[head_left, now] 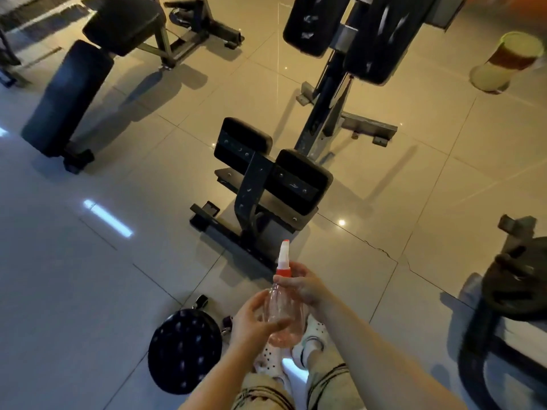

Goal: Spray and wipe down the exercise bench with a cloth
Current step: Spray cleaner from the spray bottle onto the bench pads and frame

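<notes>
A clear spray bottle (283,318) with a red collar and white nozzle is held upright in front of me, low in the view. My right hand (305,287) grips its neck just under the red collar. My left hand (254,321) cups the bottle's lower body with curled fingers. Straight ahead on the tiled floor stands a black exercise bench (272,170) with two padded blocks on a metal frame. No cloth is in sight.
A second padded bench (71,93) stands at the left, another padded machine (352,31) at the top. A round black stool (185,350) sits by my feet. Weight plates on a rack (515,285) are at the right, a green-topped cylinder (506,62) far right.
</notes>
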`<state>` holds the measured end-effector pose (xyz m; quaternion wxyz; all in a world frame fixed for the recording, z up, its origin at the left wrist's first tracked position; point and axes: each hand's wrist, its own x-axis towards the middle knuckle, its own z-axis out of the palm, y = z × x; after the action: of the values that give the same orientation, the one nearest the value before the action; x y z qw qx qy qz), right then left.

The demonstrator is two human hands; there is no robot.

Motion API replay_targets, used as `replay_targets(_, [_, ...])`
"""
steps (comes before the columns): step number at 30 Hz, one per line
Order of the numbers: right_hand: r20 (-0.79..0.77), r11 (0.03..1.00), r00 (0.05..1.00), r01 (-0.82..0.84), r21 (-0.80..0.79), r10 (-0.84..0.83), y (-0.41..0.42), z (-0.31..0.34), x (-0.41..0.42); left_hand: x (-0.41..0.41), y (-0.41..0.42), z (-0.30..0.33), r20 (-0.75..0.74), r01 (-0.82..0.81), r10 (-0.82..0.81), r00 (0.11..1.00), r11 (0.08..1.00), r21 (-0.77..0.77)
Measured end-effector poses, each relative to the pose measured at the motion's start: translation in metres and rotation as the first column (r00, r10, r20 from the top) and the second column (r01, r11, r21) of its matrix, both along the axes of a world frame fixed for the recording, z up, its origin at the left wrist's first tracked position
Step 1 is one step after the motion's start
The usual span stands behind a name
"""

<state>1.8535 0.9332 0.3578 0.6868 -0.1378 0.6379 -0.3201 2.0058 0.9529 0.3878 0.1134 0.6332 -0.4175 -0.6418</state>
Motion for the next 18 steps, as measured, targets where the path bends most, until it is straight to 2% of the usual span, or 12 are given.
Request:
replay_targets(8, [0.049, 0.985, 0.996, 0.084, -0.148, -0.078, -0.037, 0.032, -0.094, -0.101, -0.043, 0.013, -0.039, 0.045, -0.051, 0.998, 0.988, -0.145])
replay_targets(14, [0.03, 0.965, 0.994, 0.109, -0.24, -0.105, -0.099, 0.043, -0.226, -0.235, -0.103, 0.023, -0.049, 0.018, -0.028, 0.998, 0.98, -0.198])
replay_targets(18, [0.084, 0.959, 0.992, 0.109, -0.261, -0.09, -0.14, 0.065, -0.326, -0.335, -0.135, 0.046, -0.078, -0.047, 0.032, 0.996, 0.978, -0.202])
